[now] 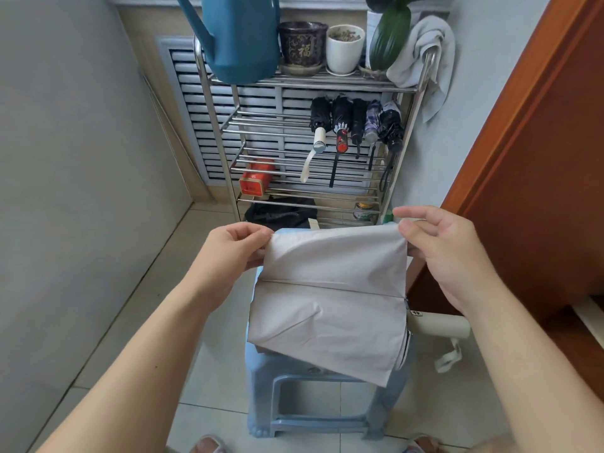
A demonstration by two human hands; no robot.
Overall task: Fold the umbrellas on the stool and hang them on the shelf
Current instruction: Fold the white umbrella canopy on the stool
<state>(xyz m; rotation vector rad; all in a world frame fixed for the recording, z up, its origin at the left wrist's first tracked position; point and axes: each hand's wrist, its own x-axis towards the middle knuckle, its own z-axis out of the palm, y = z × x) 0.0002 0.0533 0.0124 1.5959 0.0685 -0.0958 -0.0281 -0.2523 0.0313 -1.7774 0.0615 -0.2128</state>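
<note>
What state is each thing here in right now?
Grey umbrella: collapsed, canopy loose, lying on the stool.
Left hand: pinching the canopy's edge.
Right hand: pinching the opposite edge.
Five umbrellas: folded, hanging on the shelf.

Single head-worn view, wide-angle, looking forward and steeply down. Near field: both forearms enter from bottom corners, stool directly below centre, close to lens. Further ahead: metal shelf against louvred wall panel, facing camera. Floor tiles fill lower frame (edges bowed by lens). Wooden door flanks right side. No second view.
</note>
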